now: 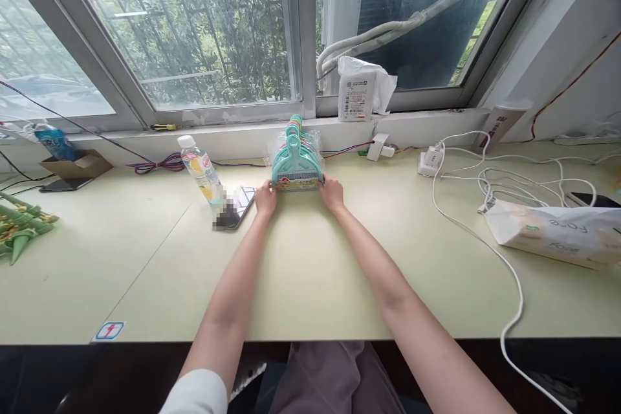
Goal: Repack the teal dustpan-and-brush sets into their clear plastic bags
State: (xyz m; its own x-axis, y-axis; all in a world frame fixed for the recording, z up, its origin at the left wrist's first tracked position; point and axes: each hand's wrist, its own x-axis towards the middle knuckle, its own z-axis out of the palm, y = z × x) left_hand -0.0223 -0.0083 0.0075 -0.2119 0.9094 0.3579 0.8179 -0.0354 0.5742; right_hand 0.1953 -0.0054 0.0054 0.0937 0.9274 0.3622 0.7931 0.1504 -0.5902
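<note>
- Two bare hands are on the wrapped stack (297, 165), which from my remote seat looks like turquoise dustpans in clear film (315, 142); it sits on the table (310, 259) at twelve o'clock from the person's body, handles (294, 137) pointing to twelve, close to the window ledge (242, 124); whether it touches the ledge I cannot tell.
- The left hand (266, 198) has its fingers drawn in narrow on the stack's near corner at eight o'clock; the right hand (332, 193) holds the corner at four the same way; how hard either squeezes, I cannot tell.
- To handle it well, I would keep the pressure equal from both sides, as I judge the film slippery and the layers apt to slide; grip the whole pile, not just the front piece; keep both hands level so that it does not twist.
- I would also mind the left side: the phone (246, 202) lies near the left hand, between eight and nine; the bottle (201, 168) stands farther out, about ten; a wide swing could knock either.
- Both arms reach far forward, elbows nearly straight; the left forearm (241, 265) comes in from seven, the right forearm (365, 252) from five; I think slightly bent elbows would give finer control.
</note>
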